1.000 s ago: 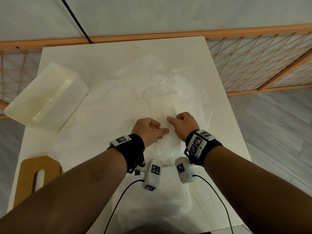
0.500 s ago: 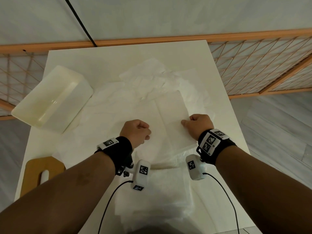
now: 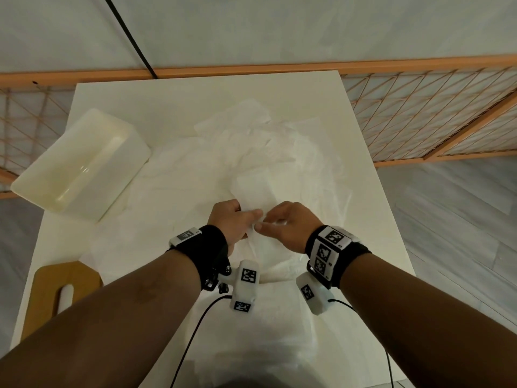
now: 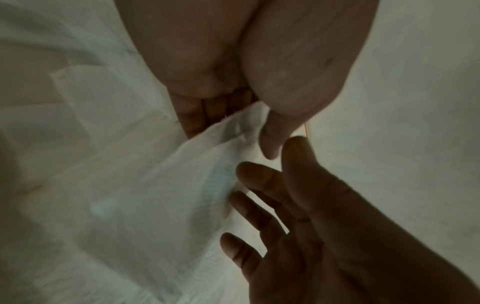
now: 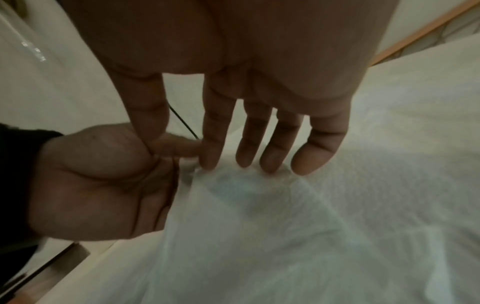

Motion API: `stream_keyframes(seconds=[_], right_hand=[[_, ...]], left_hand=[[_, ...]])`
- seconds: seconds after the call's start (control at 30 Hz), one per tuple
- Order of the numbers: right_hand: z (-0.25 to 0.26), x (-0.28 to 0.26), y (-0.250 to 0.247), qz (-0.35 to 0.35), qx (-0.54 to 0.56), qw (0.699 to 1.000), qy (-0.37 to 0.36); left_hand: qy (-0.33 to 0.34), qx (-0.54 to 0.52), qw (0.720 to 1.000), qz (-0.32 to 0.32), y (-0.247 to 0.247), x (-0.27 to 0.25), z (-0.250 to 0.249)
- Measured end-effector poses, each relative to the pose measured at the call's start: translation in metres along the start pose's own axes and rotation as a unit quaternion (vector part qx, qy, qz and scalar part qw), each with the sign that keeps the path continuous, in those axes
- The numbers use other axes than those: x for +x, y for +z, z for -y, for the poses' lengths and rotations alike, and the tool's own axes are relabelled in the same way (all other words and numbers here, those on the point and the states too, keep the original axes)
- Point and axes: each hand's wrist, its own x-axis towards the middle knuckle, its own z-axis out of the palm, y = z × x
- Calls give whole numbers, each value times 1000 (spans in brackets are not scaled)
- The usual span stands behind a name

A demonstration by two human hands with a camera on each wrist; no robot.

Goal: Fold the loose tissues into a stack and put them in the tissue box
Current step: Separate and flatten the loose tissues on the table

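1. A thin, crinkled tissue (image 3: 256, 191) is lifted over the tabletop's middle.
2. The left hand (image 3: 230, 221) pinches its corner.
3. The right hand (image 3: 289, 225), fingers straight, touches it.
4. The smooth rectangular tissue box (image 3: 81, 166) sits at the tabletop's (image 3: 179, 107) left edge.

white table (image 3: 179, 102), wooden board (image 3: 47, 287) with a slot at its near left corner, orange lattice railing (image 3: 419, 113) behind.

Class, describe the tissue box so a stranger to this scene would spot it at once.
Start at the white table and go to its far left edge. The tissue box sits there: an open, cream, hard-sided tub overhanging the edge, unlike the flat loose tissues beside it.
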Motion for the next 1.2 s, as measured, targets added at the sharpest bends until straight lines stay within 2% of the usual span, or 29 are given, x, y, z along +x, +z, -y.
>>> stream_keyframes(seconds=[0.17,0.3,0.4,0.5,0.63,0.73,0.8,0.87,0.93,1.0,1.07,1.2], right_hand=[[-8,5,-7,-92,14,995,36],[-11,9,-11,-116,13,993,29],[-10,8,-8,-117,39,992,28],[-8,8,-6,-137,42,990,17],[-10,10,-10,-152,-70,985,50],[-19,13,-21,-186,-19,978,89],[-27,15,-34,-227,23,966,122],[-34,15,-43,-269,-1,953,142],[-37,14,-45,-289,-48,948,127],[-33,13,-40,-270,-30,958,89],[-26,13,-30,-220,12,973,74],[-13,23,-6,-125,43,985,110]], left_hand=[[5,-33,999,-26,2,1,0],[8,-61,998,-19,4,2,-2],[-5,-107,994,36,5,0,-4],[-21,-99,991,84,10,2,-4],[-52,-112,991,42,23,10,-2],[-44,-86,995,7,28,13,-2],[-20,-19,999,-45,26,16,-2],[5,41,995,-92,21,17,-1],[13,69,991,-114,12,18,2],[9,70,989,-128,3,17,5],[1,70,989,-133,-3,14,5],[-14,49,991,-123,-9,11,7]])
